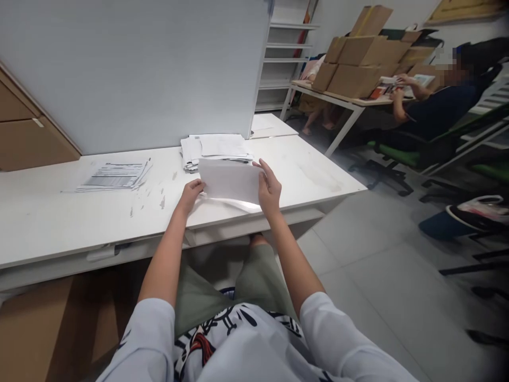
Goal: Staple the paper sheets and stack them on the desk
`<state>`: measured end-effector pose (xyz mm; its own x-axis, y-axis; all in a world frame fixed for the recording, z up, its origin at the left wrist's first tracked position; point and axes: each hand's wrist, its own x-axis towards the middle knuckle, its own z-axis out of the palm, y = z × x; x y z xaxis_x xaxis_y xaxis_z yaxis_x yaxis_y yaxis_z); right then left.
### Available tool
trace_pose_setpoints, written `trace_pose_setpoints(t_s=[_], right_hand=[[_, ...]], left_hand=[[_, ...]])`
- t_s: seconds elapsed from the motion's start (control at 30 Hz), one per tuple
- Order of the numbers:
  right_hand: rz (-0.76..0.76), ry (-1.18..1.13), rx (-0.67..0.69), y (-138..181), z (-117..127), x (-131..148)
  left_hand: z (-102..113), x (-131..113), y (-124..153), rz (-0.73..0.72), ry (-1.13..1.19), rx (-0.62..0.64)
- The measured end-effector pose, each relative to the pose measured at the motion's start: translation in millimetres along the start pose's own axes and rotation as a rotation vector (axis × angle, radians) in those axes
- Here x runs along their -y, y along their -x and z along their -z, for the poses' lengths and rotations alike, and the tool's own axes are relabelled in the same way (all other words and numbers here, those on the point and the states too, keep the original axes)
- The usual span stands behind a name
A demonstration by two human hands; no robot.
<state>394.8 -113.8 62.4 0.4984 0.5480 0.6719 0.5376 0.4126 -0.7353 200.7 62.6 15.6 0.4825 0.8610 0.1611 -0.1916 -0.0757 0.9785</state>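
Observation:
A white sheet of paper (230, 181) is held up, tilted, above the front part of the white desk (318, 164). My left hand (191, 194) pinches its lower left edge. At its right edge, my right hand (269, 187) grips the sheet, with the thumb hidden from clear view. Whether it is one sheet or a few together, I cannot tell. Just behind it lies a thick, uneven stack of papers (218, 144). Further left, several printed sheets (113, 175) lie fanned on the desk, apart from both hands.
A grey-white partition (159, 69) rises behind the desk, with a cardboard box (35, 135) at its left. Under the desk stands another carton (59, 329). To the right, a person (433, 111) sits at a table stacked with cardboard boxes (358, 58). Office chairs (401, 154) stand on the tiled floor.

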Motion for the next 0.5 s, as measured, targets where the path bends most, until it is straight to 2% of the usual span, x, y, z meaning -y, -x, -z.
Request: trace_pose_setpoints(t_s=[0.1,0.27,0.37,0.5], right_hand=[[-0.044,-0.044,-0.027,6,-11,-18],[-0.301,-0.185,-0.12,43,-28,-59],[-0.364,-0.229,-0.118,60,-33,-68],[-0.413,-0.161,-0.109,64,-37,-71]], left_hand=[[3,2,0,-0.047,0.006,-0.058],[1,-4,6,-0.04,-0.036,-0.053],[2,-8,5,-0.014,-0.059,-0.04],[9,-6,-4,0.068,-0.11,-0.053]])
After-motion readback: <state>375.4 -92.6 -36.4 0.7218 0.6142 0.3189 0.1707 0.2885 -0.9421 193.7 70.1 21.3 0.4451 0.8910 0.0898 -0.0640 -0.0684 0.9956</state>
